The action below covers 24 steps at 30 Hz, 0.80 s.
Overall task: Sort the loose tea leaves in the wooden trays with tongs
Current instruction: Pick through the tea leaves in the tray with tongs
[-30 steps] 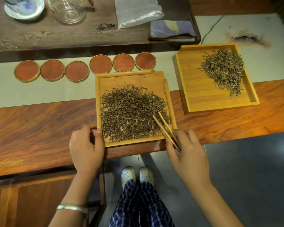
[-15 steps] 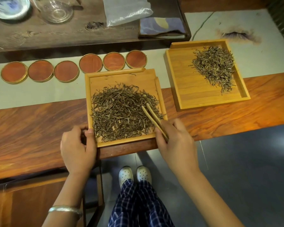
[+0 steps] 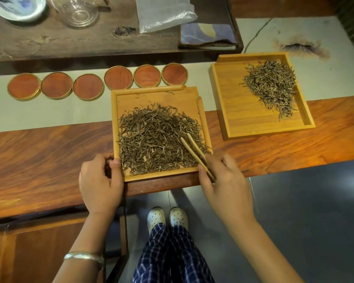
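Bamboo tongs [image 3: 194, 149], slender, probe wiry tea leaves [image 3: 155, 139] in square wooden tray [image 3: 119, 94].

Bare forearms without sleeves; a thin silver metal bangle [image 3: 83, 257] circles the left wrist. Navy-and-white checked trousers [image 3: 170, 256] meet white perforated clogs [image 3: 167, 218].

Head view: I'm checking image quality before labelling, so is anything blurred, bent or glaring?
Head view: the tea leaves and tongs are sharp; wide-angle distortion bows the table edge; the blue-and-white dish at the top corner is soft; no harsh glare.
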Motion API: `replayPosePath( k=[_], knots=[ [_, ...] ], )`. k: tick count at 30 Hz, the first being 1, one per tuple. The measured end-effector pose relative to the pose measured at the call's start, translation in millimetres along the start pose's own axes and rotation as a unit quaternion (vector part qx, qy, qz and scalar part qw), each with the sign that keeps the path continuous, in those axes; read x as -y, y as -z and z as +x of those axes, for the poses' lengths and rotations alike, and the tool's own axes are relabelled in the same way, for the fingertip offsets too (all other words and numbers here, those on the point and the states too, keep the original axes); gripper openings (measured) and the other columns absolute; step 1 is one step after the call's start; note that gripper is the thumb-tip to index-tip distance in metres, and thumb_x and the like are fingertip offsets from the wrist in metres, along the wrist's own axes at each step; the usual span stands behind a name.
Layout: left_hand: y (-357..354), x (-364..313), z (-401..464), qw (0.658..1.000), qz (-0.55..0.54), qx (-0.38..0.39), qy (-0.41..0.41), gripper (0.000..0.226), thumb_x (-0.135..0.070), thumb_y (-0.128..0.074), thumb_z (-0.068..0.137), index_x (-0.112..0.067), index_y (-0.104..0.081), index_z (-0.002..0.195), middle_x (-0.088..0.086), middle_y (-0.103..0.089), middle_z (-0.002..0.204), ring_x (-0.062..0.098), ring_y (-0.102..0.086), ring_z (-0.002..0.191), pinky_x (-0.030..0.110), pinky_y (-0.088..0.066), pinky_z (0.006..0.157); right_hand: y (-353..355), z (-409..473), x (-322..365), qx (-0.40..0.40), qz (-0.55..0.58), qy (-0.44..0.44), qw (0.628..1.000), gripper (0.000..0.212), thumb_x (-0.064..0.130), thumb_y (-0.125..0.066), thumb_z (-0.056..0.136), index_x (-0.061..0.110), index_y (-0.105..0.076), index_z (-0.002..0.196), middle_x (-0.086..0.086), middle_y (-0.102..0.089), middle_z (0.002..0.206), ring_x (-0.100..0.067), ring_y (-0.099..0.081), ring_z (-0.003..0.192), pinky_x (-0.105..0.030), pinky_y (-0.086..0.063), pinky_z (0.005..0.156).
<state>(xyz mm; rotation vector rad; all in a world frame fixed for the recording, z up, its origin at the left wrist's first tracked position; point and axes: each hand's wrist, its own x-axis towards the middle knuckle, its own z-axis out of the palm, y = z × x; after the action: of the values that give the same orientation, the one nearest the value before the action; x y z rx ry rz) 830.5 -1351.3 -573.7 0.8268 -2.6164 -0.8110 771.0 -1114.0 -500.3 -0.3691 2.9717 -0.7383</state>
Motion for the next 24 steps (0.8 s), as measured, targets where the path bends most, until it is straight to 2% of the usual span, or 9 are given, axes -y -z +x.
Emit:
replayPosePath(
  k=[2, 6, 8, 11, 15, 20, 24],
  knots=[
    [-0.4, 0.1, -0.3, 1.000, -0.002, -0.004, -0.001, 0.027, -0.035, -0.042, 0.092, -0.011, -0.056, 0.089, 0.006, -0.055, 0.076, 0.028, -0.048, 0.079, 0.041, -0.041, 0.067, -2.5, -1.9, 1.7, 0.016, 0.004, 0.002, 1.000, 0.027, 0.024, -0.061, 0.090, 0.010, -0.066, 0.113, -0.002, -0.055, 0.093, -0.019, -0.058, 0.068, -0.027, -0.046, 0.049],
    [0.4, -1.3, -0.1, 1.000, -0.007, -0.005, -0.006, 0.027, -0.034, -0.043, 0.092, -0.011, -0.057, 0.090, 0.008, -0.057, 0.076, 0.031, -0.050, 0.078, 0.042, -0.041, 0.067, 1.1, -19.8, -7.0, 0.007, 0.002, -0.012, 1.000, 0.025, 0.025, -0.063, 0.088, 0.014, -0.066, 0.110, 0.004, -0.051, 0.088, -0.008, -0.046, 0.060, -0.015, -0.030, 0.047],
    [0.7, -1.9, -0.2, 1.000, -0.005, -0.004, -0.006, 0.027, -0.033, -0.043, 0.092, -0.010, -0.058, 0.090, 0.008, -0.057, 0.076, 0.031, -0.050, 0.078, 0.042, -0.041, 0.068, -0.6, -28.0, -6.0, 0.020, 0.002, -0.027, 0.999, 0.026, 0.026, -0.063, 0.088, 0.016, -0.066, 0.111, 0.004, -0.050, 0.087, -0.010, -0.047, 0.056, -0.013, -0.027, 0.045],
    [1.1, -2.7, -0.5, 1.000, -0.003, -0.004, -0.002, 0.027, -0.032, -0.044, 0.092, -0.009, -0.059, 0.090, 0.009, -0.058, 0.075, 0.031, -0.050, 0.079, 0.042, -0.041, 0.068, -10.9, -33.9, 6.9, 0.049, 0.007, -0.022, 0.999, 0.027, 0.025, -0.063, 0.088, 0.015, -0.065, 0.113, 0.002, -0.051, 0.089, -0.015, -0.053, 0.054, -0.020, -0.036, 0.043],
    [1.7, -4.5, 0.0, 1.000, -0.006, -0.008, -0.005, 0.020, -0.027, -0.047, 0.092, -0.011, -0.056, 0.084, 0.005, -0.054, 0.073, 0.029, -0.049, 0.076, 0.041, -0.041, 0.067, -18.6, -30.9, 23.5, 0.025, 0.007, 0.003, 1.000, 0.027, 0.022, -0.067, 0.086, 0.014, -0.066, 0.111, 0.002, -0.052, 0.089, -0.013, -0.053, 0.055, -0.019, -0.034, 0.044],
    [1.5, -3.7, -0.6, 1.000, 0.000, -0.009, -0.009, 0.021, -0.029, -0.046, 0.091, -0.013, -0.051, 0.078, 0.003, -0.049, 0.069, 0.031, -0.048, 0.073, 0.040, -0.039, 0.065, -32.6, -22.9, 43.9, 0.035, 0.014, 0.053, 0.998, 0.026, 0.026, -0.061, 0.089, 0.013, -0.064, 0.111, 0.000, -0.053, 0.092, -0.014, -0.056, 0.068, -0.025, -0.047, 0.048],
    [3.9, -2.5, 0.3, 0.999, -0.005, -0.019, -0.029, 0.018, -0.027, -0.049, 0.090, -0.028, -0.036, 0.077, -0.006, -0.038, 0.069, 0.029, -0.047, 0.071, 0.036, -0.035, 0.062, -42.3, -20.7, 57.6, 0.057, -0.009, 0.070, 0.996, 0.023, 0.027, -0.060, 0.090, 0.015, -0.063, 0.109, 0.001, -0.053, 0.092, -0.013, -0.056, 0.069, -0.023, -0.045, 0.047]
  ],
)
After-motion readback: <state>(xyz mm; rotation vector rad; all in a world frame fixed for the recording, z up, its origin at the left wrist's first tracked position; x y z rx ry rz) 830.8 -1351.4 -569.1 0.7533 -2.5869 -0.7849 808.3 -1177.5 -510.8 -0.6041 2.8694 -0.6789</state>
